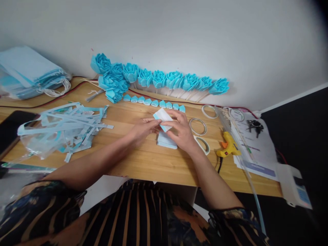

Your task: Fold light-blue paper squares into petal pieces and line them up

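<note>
Between both hands is a small white and light-blue square of fabric-like sheet (164, 117), tilted with one corner up. My left hand (147, 128) pinches its left lower edge between thumb and fingers. On the other side my right hand (181, 128) grips it, fingers bent over the right edge. Just below them lies a stack of pale-blue cut pieces (166, 140), partly covered by the right hand. Beyond the hands runs a row of small folded blue petals (154, 103) on the wooden table (123, 159).
Blue flowers on sticks (159, 79) lean along the wall. Cut strips (74, 126) are heaped at left, near a phone (15, 128) and bagged blue-white sheets (30, 73). To the right are tape rolls (198, 126), a yellow glue gun (227, 145), keys (255, 126) and papers (263, 150).
</note>
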A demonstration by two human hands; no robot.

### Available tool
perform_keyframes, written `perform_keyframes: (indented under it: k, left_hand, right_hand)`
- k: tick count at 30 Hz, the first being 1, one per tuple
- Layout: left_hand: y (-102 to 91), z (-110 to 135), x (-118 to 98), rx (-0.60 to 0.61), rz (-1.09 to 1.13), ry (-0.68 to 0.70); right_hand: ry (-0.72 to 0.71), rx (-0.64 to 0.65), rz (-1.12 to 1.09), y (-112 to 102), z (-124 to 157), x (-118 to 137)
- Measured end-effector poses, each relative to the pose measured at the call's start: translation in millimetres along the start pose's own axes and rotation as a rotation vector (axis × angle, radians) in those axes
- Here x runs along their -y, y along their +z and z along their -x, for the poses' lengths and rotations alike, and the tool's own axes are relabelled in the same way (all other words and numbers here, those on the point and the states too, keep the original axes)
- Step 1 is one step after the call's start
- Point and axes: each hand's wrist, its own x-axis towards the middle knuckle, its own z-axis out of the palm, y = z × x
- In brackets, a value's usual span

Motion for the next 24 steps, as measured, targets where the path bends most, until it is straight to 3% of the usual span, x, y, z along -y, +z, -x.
perform_keyframes:
  k: [9, 14, 19, 24]
  left_hand:
    - [1.0, -1.6, -0.3, -0.01, 0.024, -0.021]
    - [0.5, -1.6, 0.5, -0.023, -0.069, 0.011]
    - [0.9, 0.3, 0.0, -0.12, -0.291, 0.107]
    - [4.0, 2.5, -2.3, -0.08, -0.302, 0.106]
  right_hand:
    - [0.055, -0.071, -0.025, 2.7, 0.0, -1.8]
    - [0.091, -0.076, -0.053, 2.6, 0.7, -0.8]
    - [0.261, -0.096, -0.199, 2.1, 1.8, 1.4]
    - [0.468, -0.117, -0.456, 5.1, 1.6, 1.2]
